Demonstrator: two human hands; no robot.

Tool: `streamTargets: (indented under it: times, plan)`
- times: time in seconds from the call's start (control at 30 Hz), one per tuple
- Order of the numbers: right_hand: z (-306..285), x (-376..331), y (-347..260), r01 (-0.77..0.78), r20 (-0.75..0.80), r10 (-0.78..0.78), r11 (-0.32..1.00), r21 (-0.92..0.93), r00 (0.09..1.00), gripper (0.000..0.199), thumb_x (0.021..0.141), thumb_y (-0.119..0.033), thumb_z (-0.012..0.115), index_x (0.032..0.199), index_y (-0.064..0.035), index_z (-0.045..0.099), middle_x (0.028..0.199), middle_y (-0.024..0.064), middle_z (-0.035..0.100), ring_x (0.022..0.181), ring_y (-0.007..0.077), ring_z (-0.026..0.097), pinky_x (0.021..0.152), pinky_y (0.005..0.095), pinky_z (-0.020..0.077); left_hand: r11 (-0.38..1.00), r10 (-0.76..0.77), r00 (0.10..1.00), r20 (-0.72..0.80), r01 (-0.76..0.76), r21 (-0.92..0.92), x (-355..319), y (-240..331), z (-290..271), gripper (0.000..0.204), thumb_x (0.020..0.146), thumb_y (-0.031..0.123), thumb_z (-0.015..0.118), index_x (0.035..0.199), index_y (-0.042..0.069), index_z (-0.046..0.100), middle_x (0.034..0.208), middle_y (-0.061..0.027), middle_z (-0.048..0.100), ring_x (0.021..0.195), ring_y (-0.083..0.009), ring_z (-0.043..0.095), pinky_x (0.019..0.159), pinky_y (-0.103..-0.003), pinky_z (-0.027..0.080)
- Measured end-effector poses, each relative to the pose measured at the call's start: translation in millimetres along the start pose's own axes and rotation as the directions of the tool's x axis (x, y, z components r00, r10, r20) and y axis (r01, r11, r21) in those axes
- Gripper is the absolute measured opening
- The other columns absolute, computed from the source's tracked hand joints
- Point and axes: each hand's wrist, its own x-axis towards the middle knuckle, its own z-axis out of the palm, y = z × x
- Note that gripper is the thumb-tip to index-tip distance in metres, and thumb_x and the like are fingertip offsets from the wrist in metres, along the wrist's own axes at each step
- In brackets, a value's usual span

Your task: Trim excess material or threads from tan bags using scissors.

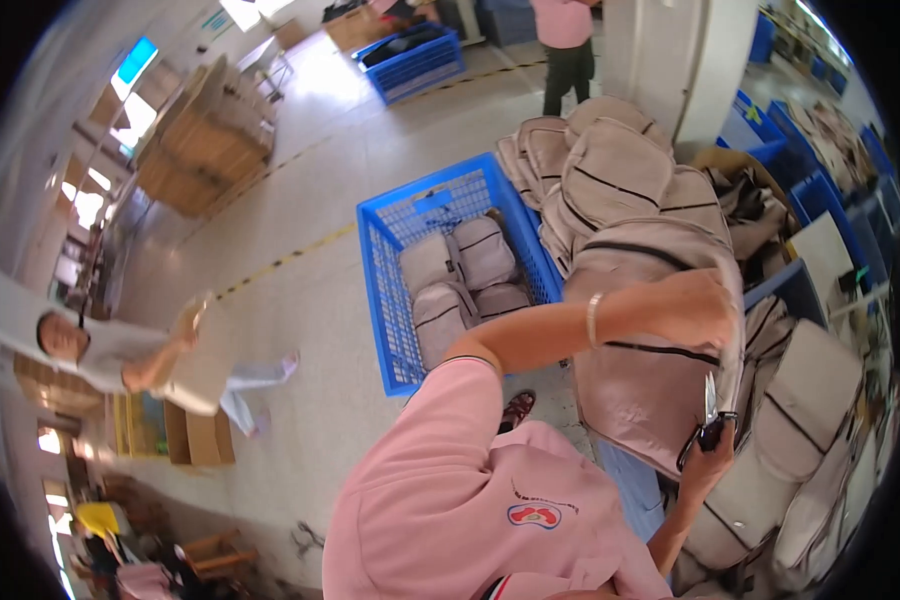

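A large beige-pink backpack (635, 395) with black zip lines lies in front of me on a pile. My left hand (698, 308), with a bracelet on its wrist, is closed on the backpack's far right edge. In my right hand (708, 464) is a pair of scissors (711, 425) with black handles, its blades pointing away from me along that same edge. The blades look close to the edge; whether they touch it I cannot tell. The fingertips of my left hand are partly hidden.
A stack of similar backpacks (615, 170) rises beyond. Left of it stands a blue plastic crate (373, 290) holding several bags. More bags (805, 400) lie to the right. A person (150, 355) carries something at the left; another person (564, 50) stands by the pillar (660, 65).
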Motion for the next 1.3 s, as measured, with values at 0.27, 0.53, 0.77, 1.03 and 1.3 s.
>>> streamTargets:
  times: [0.27, 0.53, 0.77, 1.03, 1.3]
  plan:
    - [-3.2, 3.4, 6.6, 0.063, -0.021, -0.06, 0.983, 0.173, 0.998, 0.034, 0.081, -0.015, 0.078, 0.1, 0.0056, 0.059, 0.079, 0.0116, 0.059, 0.072, 0.0201, 0.052, 0.068, 0.0317, 0.0461, 0.993, -0.071, 0.995, -0.066, 0.065, -0.094, 3.8, 11.5, 25.5, 0.005, 0.069, 0.027, 0.071, 0.072, 0.023, 0.071, 0.073, 0.0054, 0.062, 0.085, -0.017, 0.06, 0.091, -0.038, 0.036]
    - [-22.0, -0.5, 6.9, -0.451, 0.29, 0.356, 0.553, 0.7, 0.888, 0.034, 0.075, -0.005, 0.077, 0.103, -0.0012, 0.059, 0.097, 0.0009, 0.056, 0.091, 0.012, 0.054, 0.08, 0.0254, 0.0465, 0.938, -0.286, 0.958, -0.027, 0.274, -0.211, 5.0, 17.0, -14.8, 0.011, 0.079, 0.026, 0.069, 0.082, 0.017, 0.075, 0.076, -0.0017, 0.069, 0.072, -0.0213, 0.062, 0.091, -0.044, 0.038]
    - [-2.5, 12.5, 10.4, -0.482, 0.349, 0.332, 0.605, 0.633, 0.876, 0.028, 0.078, -0.019, 0.081, 0.085, -0.0049, 0.057, 0.069, -0.0069, 0.049, 0.062, 0.0047, 0.041, 0.053, 0.0243, 0.0343, 0.695, -0.418, 0.82, 0.391, 0.566, -0.444, -3.9, -40.5, 37.8, 0.016, 0.081, 0.016, 0.07, 0.085, 0.0, 0.07, 0.071, -0.0094, 0.064, 0.068, -0.0157, 0.059, 0.065, -0.032, 0.047]
    - [-21.4, -64.7, 51.9, -0.268, 0.205, 0.275, 0.961, -0.065, 0.939, 0.049, 0.078, -0.036, 0.08, 0.098, 0.0001, 0.053, 0.09, 0.0142, 0.052, 0.077, 0.032, 0.056, 0.066, 0.0386, 0.0472, 0.617, -0.371, 0.817, 0.442, 0.573, -0.54, -31.7, -52.3, 117.4, 0.016, 0.082, 0.014, 0.069, 0.083, -0.003, 0.068, 0.068, -0.0056, 0.06, 0.065, -0.013, 0.055, 0.063, -0.028, 0.043]
    - [-23.0, -64.6, 54.9, -0.195, 0.199, 0.3, 0.886, -0.421, 0.933, 0.06, 0.075, -0.046, 0.078, 0.1, 0.0013, 0.053, 0.101, 0.0156, 0.054, 0.093, 0.0359, 0.06, 0.071, 0.0459, 0.0513, 0.472, -0.39, 0.76, 0.52, 0.65, -0.595, -30.0, -50.7, 118.6, 0.02, 0.084, 0.016, 0.069, 0.083, -0.004, 0.067, 0.069, -0.0006, 0.056, 0.068, -0.0079, 0.052, 0.064, -0.025, 0.042]
